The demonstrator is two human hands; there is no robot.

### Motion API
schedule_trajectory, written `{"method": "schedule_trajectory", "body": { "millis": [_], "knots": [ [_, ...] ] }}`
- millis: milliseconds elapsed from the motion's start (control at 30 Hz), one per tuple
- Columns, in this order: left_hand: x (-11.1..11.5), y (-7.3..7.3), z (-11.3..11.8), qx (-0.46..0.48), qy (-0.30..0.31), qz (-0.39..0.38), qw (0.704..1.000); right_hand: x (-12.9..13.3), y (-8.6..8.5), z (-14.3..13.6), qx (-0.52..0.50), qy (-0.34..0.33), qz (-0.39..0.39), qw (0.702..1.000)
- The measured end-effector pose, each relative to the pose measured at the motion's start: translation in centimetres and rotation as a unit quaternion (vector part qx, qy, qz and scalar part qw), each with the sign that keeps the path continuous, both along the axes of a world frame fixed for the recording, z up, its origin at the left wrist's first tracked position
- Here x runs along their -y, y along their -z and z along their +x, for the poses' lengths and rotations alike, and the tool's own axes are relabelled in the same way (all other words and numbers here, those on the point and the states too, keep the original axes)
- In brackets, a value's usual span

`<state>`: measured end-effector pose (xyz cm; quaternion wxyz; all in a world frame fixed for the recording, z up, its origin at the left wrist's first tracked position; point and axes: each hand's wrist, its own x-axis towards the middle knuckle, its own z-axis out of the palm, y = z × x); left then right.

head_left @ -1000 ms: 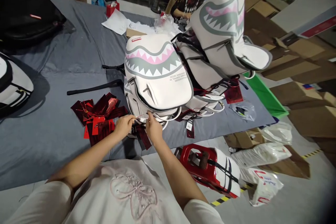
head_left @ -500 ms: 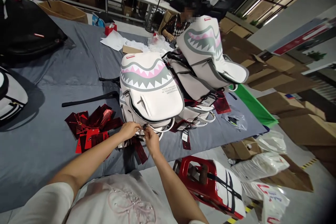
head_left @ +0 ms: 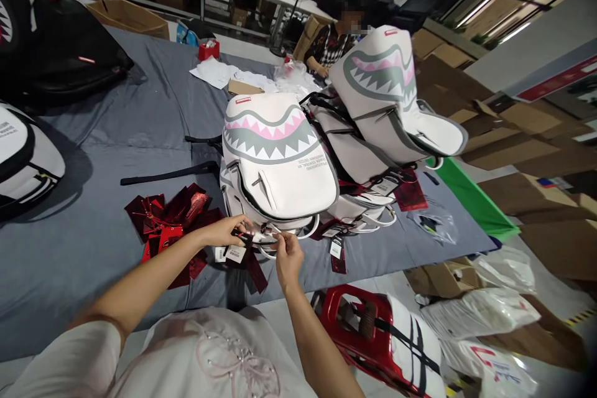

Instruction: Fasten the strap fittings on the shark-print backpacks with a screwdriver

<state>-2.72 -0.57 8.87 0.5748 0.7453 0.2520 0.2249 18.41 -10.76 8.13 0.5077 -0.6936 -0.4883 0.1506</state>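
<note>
The dark tag (head_left: 236, 254) with its white label hangs at the near edge of the white backpack (head_left: 284, 143), directly under your left hand (head_left: 245, 233). Its long axis seems to slope toward you and a little to your left, so its upper end lies at your fingertips. Your left hand is the nearer of the 2: its thumb and fingers are narrow and seem to pinch that upper end. Your right hand (head_left: 278, 239) is just to the right, apart from the tag, its fingertips drawn together close to the backpack's edge; whether a thin cord runs between them is too small to tell. The backpack lies beyond both hands, its long axis running away from you and leaning slightly left. At its near end, 1 white loop (head_left: 311, 228) curves out to the right of your right hand. Left of the backpack, a pile of red tags (head_left: 175, 217) rests on the grey-covered bench (head_left: 144, 137). Across the bench, a person (head_left: 329, 46) sits beyond the taller backpack (head_left: 385, 81).
</note>
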Motion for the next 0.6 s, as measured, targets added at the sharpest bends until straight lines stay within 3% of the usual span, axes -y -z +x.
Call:
{"method": "schedule_trajectory", "body": {
  "millis": [100, 200, 300, 433, 500, 600],
  "knots": [
    [0.8, 2.0, 0.3, 0.032, -0.100, 0.014, 0.994, 0.0, -0.5, -0.5, 0.003, -0.026, 0.027, 0.999],
    [1.8, 2.3, 1.2, 0.034, -0.160, 0.053, 0.985, -0.5, -0.7, -0.9, 0.031, -0.082, 0.068, 0.994],
    [2.6, 1.7, 2.2, 0.037, -0.189, 0.127, 0.973, -1.4, -0.8, -0.7, 0.054, -0.148, 0.055, 0.986],
    [3.4, 1.5, 3.2, 0.006, -0.161, 0.293, 0.943, -2.6, -1.0, 0.6, 0.112, -0.219, 0.024, 0.969],
    [3.7, 1.6, 4.0, 0.004, -0.149, 0.260, 0.954, -3.0, -1.2, 1.3, 0.143, -0.248, 0.014, 0.958],
    [3.6, 1.9, 5.6, 0.014, -0.163, 0.125, 0.979, -3.1, -1.3, 1.8, 0.128, -0.265, -0.012, 0.956]
  ]
}}
